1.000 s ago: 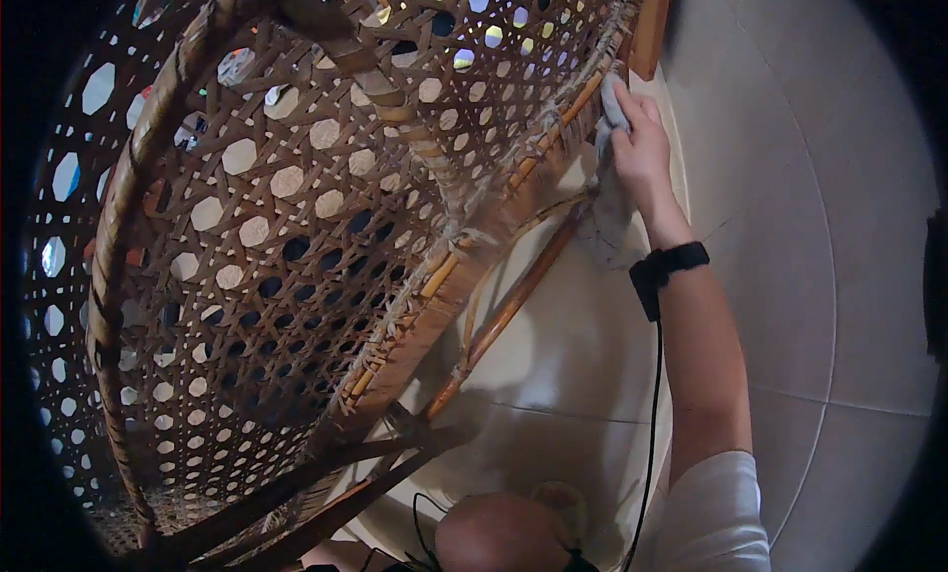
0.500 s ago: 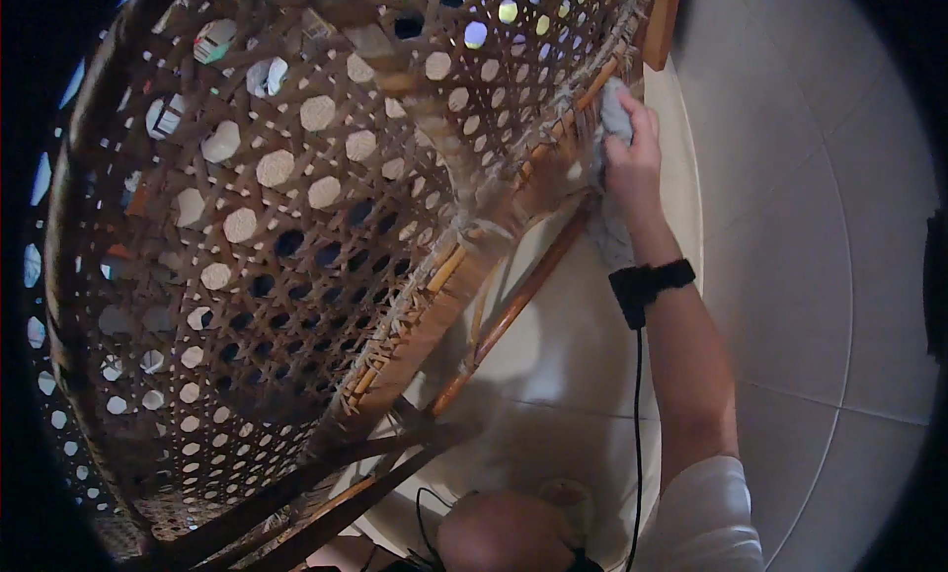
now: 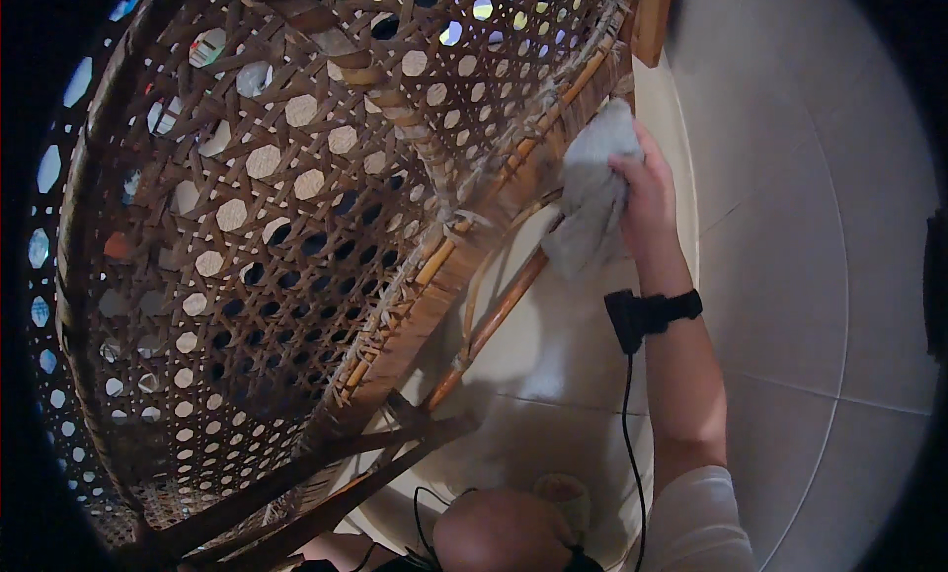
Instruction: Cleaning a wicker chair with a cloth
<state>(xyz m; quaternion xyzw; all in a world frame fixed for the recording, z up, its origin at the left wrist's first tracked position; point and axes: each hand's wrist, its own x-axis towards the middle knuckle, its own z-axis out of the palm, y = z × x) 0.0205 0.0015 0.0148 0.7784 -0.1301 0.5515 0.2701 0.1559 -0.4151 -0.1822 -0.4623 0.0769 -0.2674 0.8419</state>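
A large woven rattan chair or basket-like seat, tipped on its side, fills the left and middle of the view. Its bound wooden edge rail runs diagonally up to the right. My right hand pinches a crumpled light grey cloth, which hangs against the upper part of that rail. A black strap with a small box and cable circles my right wrist. I cannot see my left hand.
Under the rail, a round rattan pole slants down to dark wooden legs at the lower left. A wooden post stands at the top right. Pale tiled floor lies to the right. My knee shows at the bottom.
My right hand has come slightly down and right, and the cloth now hangs loosely spread instead of bunched under my fingers. The woven seat has shifted a little in view.
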